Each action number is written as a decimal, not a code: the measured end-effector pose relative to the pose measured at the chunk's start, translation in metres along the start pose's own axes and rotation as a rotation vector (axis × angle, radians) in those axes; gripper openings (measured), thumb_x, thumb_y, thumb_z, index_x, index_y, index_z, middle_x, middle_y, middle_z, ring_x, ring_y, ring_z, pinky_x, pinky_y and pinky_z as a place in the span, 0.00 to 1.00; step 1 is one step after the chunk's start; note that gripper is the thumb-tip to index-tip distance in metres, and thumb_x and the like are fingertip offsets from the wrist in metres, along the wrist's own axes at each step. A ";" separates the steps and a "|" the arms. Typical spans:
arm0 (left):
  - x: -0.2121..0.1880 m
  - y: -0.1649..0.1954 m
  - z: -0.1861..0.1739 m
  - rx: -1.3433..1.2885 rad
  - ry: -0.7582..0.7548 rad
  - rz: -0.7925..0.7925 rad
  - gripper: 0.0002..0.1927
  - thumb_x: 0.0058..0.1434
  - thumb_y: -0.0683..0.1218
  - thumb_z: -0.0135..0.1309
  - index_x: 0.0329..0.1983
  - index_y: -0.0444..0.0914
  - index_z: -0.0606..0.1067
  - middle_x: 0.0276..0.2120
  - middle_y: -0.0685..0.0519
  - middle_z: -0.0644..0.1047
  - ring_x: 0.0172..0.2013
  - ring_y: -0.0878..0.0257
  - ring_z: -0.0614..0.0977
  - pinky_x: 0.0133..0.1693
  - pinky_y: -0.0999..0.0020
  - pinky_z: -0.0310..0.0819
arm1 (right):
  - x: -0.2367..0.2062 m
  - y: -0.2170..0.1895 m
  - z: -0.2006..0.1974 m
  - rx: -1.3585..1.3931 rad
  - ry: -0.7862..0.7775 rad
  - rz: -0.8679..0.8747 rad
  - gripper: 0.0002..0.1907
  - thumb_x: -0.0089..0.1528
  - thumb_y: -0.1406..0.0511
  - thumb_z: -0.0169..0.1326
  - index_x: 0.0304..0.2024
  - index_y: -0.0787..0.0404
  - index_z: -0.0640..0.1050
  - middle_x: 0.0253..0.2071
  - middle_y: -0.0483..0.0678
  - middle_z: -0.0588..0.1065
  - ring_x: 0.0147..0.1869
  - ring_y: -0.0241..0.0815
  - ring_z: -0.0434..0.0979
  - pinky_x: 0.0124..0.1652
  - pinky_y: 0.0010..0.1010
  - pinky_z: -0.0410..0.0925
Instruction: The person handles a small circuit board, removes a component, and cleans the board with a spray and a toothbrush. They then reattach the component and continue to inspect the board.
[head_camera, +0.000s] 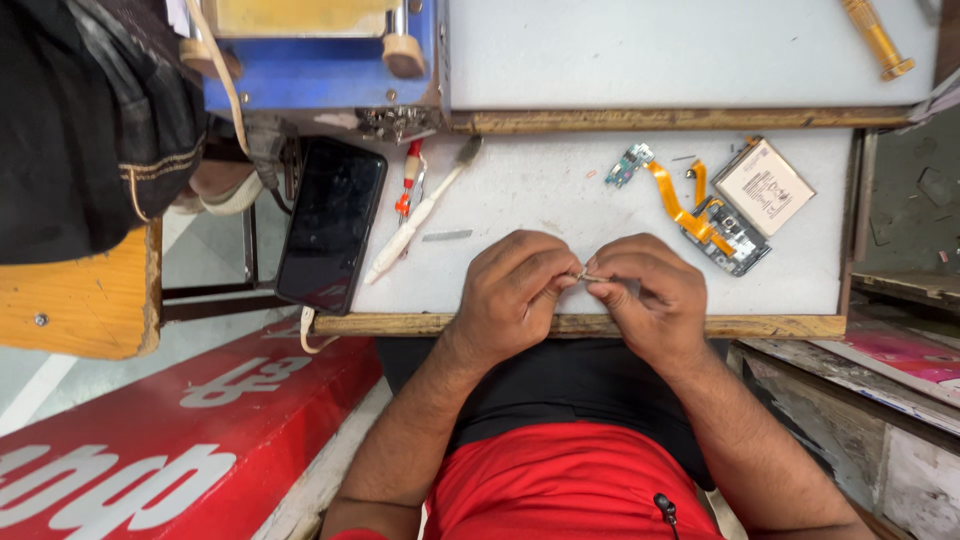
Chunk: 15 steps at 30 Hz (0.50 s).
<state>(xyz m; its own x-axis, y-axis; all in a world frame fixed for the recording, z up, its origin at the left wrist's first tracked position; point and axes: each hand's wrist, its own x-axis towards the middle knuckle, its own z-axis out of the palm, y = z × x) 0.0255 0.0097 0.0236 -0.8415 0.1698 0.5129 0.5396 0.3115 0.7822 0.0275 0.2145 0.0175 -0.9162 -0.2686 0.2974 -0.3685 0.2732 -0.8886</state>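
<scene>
My left hand (513, 295) and my right hand (648, 295) meet at the near edge of a white work board (560, 190). Both pinch a tiny metal part (584, 274) between thumb and fingertips; it is too small to identify. Beyond my right hand lies an opened phone assembly (728, 238) with orange flex cables (672, 195) and a beige battery (764, 186). A small green circuit piece (628, 165) sits at the cable's far end.
A black phone (331, 224) lies at the board's left edge, overhanging it. A white brush (418, 213) and a red-handled tool (408, 178) lie beside it. A blue machine (320, 60) stands far left, a brass tool (877, 38) far right, a red sign (170, 440) below.
</scene>
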 end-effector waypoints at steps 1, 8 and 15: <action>0.000 0.001 -0.001 0.001 -0.003 0.000 0.09 0.61 0.35 0.61 0.42 0.36 0.76 0.38 0.51 0.78 0.40 0.56 0.82 0.40 0.62 0.79 | 0.000 0.000 0.000 -0.017 -0.009 -0.007 0.09 0.63 0.65 0.64 0.40 0.64 0.79 0.41 0.50 0.80 0.47 0.42 0.81 0.46 0.29 0.74; 0.011 0.003 0.000 -0.014 0.015 -0.015 0.09 0.62 0.37 0.63 0.43 0.35 0.77 0.39 0.50 0.79 0.40 0.55 0.83 0.41 0.63 0.80 | 0.005 -0.002 0.007 -0.061 0.103 0.050 0.08 0.63 0.67 0.64 0.40 0.65 0.79 0.42 0.52 0.80 0.47 0.42 0.81 0.48 0.28 0.73; 0.009 0.002 0.002 0.167 0.030 0.021 0.12 0.55 0.33 0.61 0.43 0.36 0.78 0.39 0.50 0.81 0.39 0.53 0.83 0.40 0.62 0.80 | 0.007 -0.001 0.014 -0.043 0.146 0.073 0.10 0.62 0.71 0.63 0.45 0.65 0.79 0.49 0.53 0.79 0.54 0.43 0.81 0.52 0.29 0.73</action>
<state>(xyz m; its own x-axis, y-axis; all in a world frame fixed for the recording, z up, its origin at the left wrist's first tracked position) 0.0188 0.0141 0.0292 -0.8278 0.1506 0.5405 0.5426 0.4600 0.7028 0.0230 0.1997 0.0155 -0.9526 -0.1108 0.2833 -0.3041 0.3267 -0.8949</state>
